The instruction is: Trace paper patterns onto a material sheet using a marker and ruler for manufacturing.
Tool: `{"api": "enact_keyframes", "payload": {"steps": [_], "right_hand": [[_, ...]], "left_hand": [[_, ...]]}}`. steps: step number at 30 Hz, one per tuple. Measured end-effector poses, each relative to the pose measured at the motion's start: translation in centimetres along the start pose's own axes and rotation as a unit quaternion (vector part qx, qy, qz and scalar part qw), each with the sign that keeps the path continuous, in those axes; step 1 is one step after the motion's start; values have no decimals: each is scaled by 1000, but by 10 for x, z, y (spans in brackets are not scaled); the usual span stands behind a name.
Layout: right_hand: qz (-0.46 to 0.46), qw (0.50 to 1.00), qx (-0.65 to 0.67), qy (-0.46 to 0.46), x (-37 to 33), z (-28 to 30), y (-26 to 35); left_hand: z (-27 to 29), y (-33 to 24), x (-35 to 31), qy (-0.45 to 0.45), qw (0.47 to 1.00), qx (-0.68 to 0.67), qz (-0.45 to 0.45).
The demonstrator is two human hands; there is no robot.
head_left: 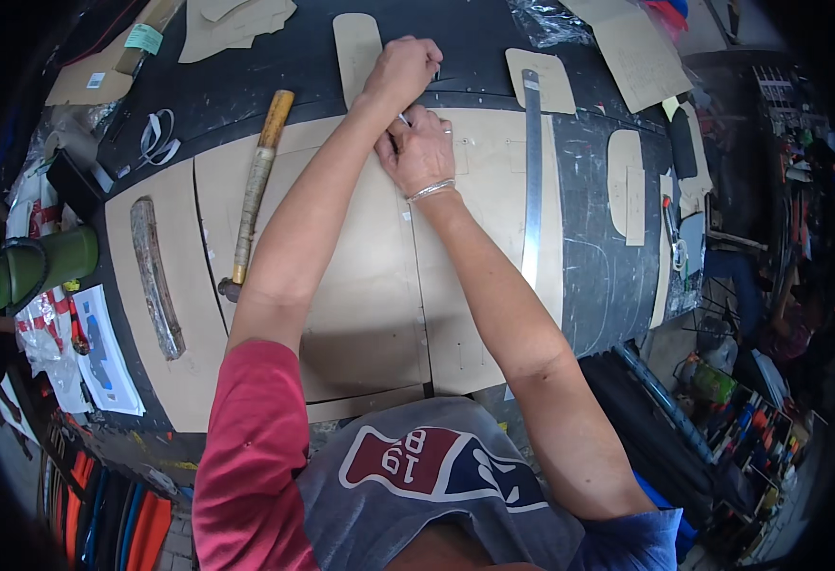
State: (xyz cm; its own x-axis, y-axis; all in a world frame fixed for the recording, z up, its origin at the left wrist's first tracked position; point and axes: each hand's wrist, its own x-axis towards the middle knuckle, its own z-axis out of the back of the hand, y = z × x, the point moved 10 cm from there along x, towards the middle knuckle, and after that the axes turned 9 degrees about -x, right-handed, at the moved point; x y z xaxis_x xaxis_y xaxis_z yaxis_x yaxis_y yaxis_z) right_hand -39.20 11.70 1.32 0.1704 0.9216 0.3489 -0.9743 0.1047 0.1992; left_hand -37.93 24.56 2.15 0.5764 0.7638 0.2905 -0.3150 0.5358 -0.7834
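Observation:
Both my arms reach to the far side of the work table. My left hand [403,73] is closed, its fingers curled over the dark tabletop beside a rounded tan card piece [356,48]. Whatever it grips is hidden, apart from a small pale bit at its fingers. Just nearer, my right hand [420,152], with a bracelet at the wrist, is closed at the far edge of a large tan card sheet [479,324]. A small shiny bit shows at its fingers, too small to name. A steel ruler [532,171] lies to the right.
To the left lie a wooden-handled hammer [260,181] and a rough wooden stick [157,276]. More card pieces [631,57] rest at the far right, and one sits under the ruler's far end. A green bottle [51,266] and a printed sheet [108,352] are at the left edge.

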Motion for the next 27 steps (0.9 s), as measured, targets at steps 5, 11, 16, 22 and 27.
{"api": "enact_keyframes", "payload": {"steps": [5,11,16,22,27], "right_hand": [[-5,1000,-3,-23,1,7,-2],[-7,1000,-10,-12,2,5,-2],[-14,1000,7,-12,1,5,-1],[-21,1000,17,-14,1,8,-3],[-29,999,13,-25,-2,8,-16]], "left_hand": [[81,3,-11,-152,986,-13,-59],[76,30,-42,-31,999,43,-6],[71,19,-58,-18,995,85,-48],[71,28,-65,-38,999,10,7],[87,3,-76,-71,997,-20,39]]}}
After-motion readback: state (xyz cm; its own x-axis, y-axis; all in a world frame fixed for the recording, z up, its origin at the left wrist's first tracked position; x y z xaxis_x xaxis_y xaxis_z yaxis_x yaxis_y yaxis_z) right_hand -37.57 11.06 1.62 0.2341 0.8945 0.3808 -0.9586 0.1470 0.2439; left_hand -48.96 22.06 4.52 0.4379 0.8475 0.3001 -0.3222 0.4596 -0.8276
